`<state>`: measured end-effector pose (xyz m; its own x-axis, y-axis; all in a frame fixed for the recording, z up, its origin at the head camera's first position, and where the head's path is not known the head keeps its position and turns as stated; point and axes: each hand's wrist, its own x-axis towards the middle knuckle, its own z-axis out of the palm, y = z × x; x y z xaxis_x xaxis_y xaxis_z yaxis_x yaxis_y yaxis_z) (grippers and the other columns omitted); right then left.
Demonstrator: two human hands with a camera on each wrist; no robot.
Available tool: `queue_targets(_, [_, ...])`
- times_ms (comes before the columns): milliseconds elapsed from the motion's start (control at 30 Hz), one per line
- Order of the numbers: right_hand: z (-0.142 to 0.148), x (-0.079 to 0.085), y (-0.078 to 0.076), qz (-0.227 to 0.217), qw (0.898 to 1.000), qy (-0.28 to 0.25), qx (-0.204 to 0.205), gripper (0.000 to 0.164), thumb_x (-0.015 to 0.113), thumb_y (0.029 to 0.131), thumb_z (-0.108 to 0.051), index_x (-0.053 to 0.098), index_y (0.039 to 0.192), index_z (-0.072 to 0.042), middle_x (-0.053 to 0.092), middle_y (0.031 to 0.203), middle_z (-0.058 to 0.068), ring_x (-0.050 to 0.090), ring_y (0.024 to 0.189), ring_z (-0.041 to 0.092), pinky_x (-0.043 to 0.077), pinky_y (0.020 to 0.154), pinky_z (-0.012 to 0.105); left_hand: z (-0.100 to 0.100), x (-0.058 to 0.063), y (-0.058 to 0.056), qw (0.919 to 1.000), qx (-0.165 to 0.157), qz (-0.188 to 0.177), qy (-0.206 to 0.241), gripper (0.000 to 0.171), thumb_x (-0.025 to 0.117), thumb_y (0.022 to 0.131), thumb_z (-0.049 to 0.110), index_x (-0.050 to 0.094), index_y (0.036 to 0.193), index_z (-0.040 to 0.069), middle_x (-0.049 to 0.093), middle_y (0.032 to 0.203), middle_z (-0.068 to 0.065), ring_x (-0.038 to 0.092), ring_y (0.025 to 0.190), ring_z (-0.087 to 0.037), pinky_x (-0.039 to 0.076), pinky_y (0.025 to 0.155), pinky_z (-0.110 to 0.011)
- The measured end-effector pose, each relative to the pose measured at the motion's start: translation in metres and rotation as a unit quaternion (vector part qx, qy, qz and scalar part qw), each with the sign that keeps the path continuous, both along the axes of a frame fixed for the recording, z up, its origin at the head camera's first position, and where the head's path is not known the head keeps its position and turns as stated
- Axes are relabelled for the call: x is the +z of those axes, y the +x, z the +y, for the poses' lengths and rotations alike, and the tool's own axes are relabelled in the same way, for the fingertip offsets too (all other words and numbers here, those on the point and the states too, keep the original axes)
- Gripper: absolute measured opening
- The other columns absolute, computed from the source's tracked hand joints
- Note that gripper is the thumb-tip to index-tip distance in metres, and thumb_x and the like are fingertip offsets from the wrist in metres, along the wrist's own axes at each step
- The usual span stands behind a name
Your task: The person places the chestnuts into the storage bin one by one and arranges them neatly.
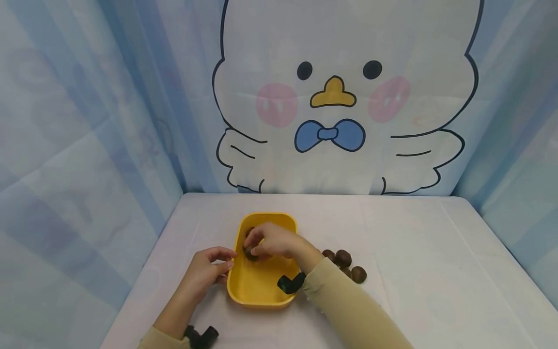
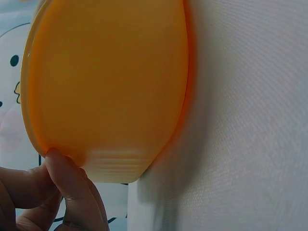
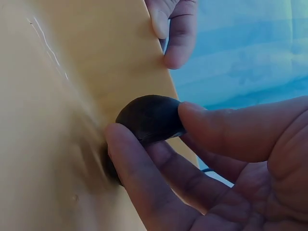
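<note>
Thumb and fingertips of my right hand [image 1: 272,240] pinch a dark brown, chestnut-like ball [image 3: 149,118] inside the yellow tray [image 1: 257,291], near its left wall. Another brown ball [image 1: 250,232] lies at the tray's far left, partly covered by that hand; in the right wrist view a dark ball [image 3: 111,166] shows behind the index finger. At the tray's left side, my left hand [image 1: 209,269] pinches the rim between thumb and fingers. The left wrist view has the tray's outer wall [image 2: 110,86] with the fingertips at its edge.
Several brown balls [image 1: 343,258] sit on the white table [image 1: 436,271] just right of the tray, partly behind the right forearm. A black wrist mount [image 1: 291,283] overlaps the tray's right edge. Behind the table hangs a curtain [image 1: 333,169] with a cartoon bird.
</note>
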<state>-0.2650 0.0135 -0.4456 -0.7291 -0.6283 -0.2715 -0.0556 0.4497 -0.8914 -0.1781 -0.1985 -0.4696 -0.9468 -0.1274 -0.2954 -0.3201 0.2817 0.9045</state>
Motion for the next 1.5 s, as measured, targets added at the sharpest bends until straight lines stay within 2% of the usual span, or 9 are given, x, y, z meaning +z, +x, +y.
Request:
queue_targets(333, [-0.002,-0.003,0.001,-0.013,1.0,0.012,0.01,0.018,0.071,0.098,0.001,0.079,0.11,-0.009,0.073,0.108,0.005,0.07,0.097,0.02,0.067,0.088,0.038,0.0,0.0,0.001,1.0,0.0,-0.001,-0.002,0.023,0.072,0.096,0.001,0.079,0.118,0.005,0.07,0.113,-0.013,0.065,0.08,-0.021,0.065,0.072,-0.03])
queue_targets(600, [-0.005,-0.002,0.004,-0.026,0.999,-0.002,0.02,0.018,0.076,0.093,0.002,0.077,0.111,-0.003,0.075,0.103,0.005,0.073,0.091,0.018,0.068,0.084,0.037,0.0,-0.001,0.002,0.9997,-0.006,0.012,0.021,0.024,0.069,0.097,-0.002,0.077,0.119,0.0,0.068,0.107,-0.011,0.063,0.074,-0.018,0.063,0.064,-0.029])
queue_targets(900, [-0.008,-0.004,0.007,0.024,1.0,0.015,0.006,0.021,0.076,0.091,0.008,0.08,0.102,-0.009,0.077,0.098,0.004,0.071,0.089,0.017,0.067,0.083,0.036,0.0,-0.001,0.003,0.9997,-0.005,0.013,0.02,0.023,0.069,0.097,-0.002,0.077,0.118,0.001,0.068,0.107,-0.011,0.063,0.075,-0.018,0.063,0.064,-0.028])
queue_targets(1067, [-0.012,-0.006,0.007,0.044,0.999,0.023,-0.017,0.015,0.076,0.092,0.005,0.081,0.098,-0.007,0.076,0.091,0.005,0.07,0.082,0.017,0.066,0.079,0.033,0.001,0.001,0.004,0.9996,-0.005,0.016,0.021,0.023,0.069,0.097,-0.003,0.077,0.118,0.001,0.067,0.107,-0.011,0.063,0.075,-0.018,0.062,0.063,-0.028])
queue_targets(1167, [-0.014,-0.007,0.007,0.058,0.997,0.046,-0.024,0.012,0.078,0.092,0.001,0.082,0.097,-0.009,0.075,0.089,0.003,0.068,0.08,0.017,0.063,0.078,0.031,0.001,0.001,0.004,0.9996,-0.006,0.016,0.021,0.023,0.069,0.097,-0.003,0.077,0.118,0.001,0.067,0.107,-0.012,0.063,0.076,-0.018,0.063,0.064,-0.029])
queue_targets(1333, [-0.013,-0.005,0.009,0.062,0.995,0.083,-0.007,0.013,0.081,0.091,-0.003,0.082,0.099,-0.013,0.074,0.092,0.001,0.066,0.083,0.019,0.061,0.08,0.032,0.0,0.0,0.003,0.9997,-0.008,0.013,0.021,0.023,0.069,0.097,-0.002,0.077,0.119,0.002,0.067,0.109,-0.012,0.063,0.076,-0.018,0.063,0.065,-0.029])
queue_targets(1500, [-0.012,-0.001,0.011,0.041,0.996,0.078,0.01,0.014,0.081,0.092,-0.003,0.082,0.104,-0.009,0.075,0.094,0.002,0.07,0.081,0.019,0.065,0.078,0.033,0.0,0.0,0.003,0.9996,-0.007,0.013,0.024,0.023,0.069,0.097,-0.002,0.077,0.118,0.001,0.067,0.108,-0.012,0.062,0.077,-0.019,0.063,0.065,-0.029])
